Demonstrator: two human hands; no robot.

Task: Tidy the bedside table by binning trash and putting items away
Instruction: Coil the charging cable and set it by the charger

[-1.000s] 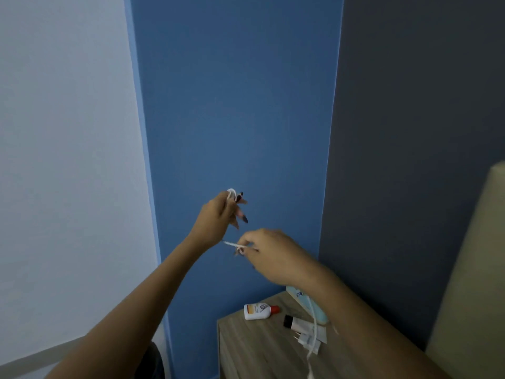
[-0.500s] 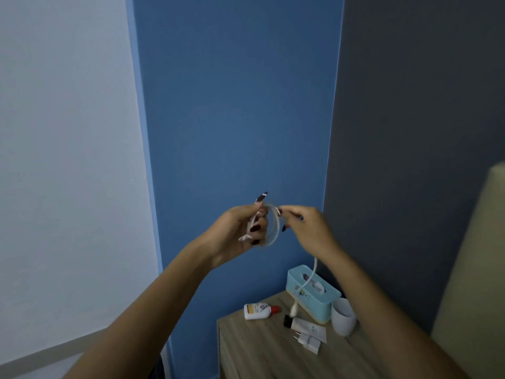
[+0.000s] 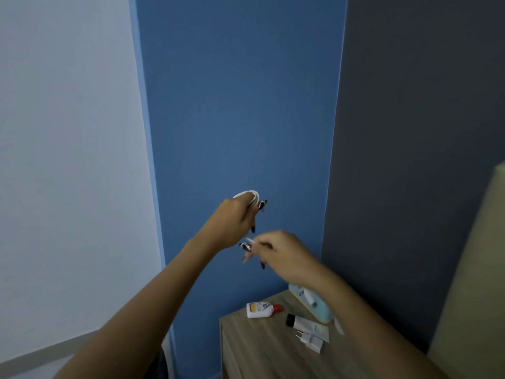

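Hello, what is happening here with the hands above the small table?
A person is winding a white cable into loops. The left hand holds the coil; the right hand pinches the loose end. Below, the bedside table carries a white bottle, a tube, a charger plug and a light blue box.

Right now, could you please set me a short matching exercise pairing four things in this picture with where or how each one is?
Things:
1. cable
2. bottle
3. plug
4. tube

States:
A. lying on the table, red cap pointing right
B. black cap, beside the box
C. coiled in the left hand
D. white, prongs pointing left, nearest the table's front

Pairs: 1-C, 2-A, 3-D, 4-B
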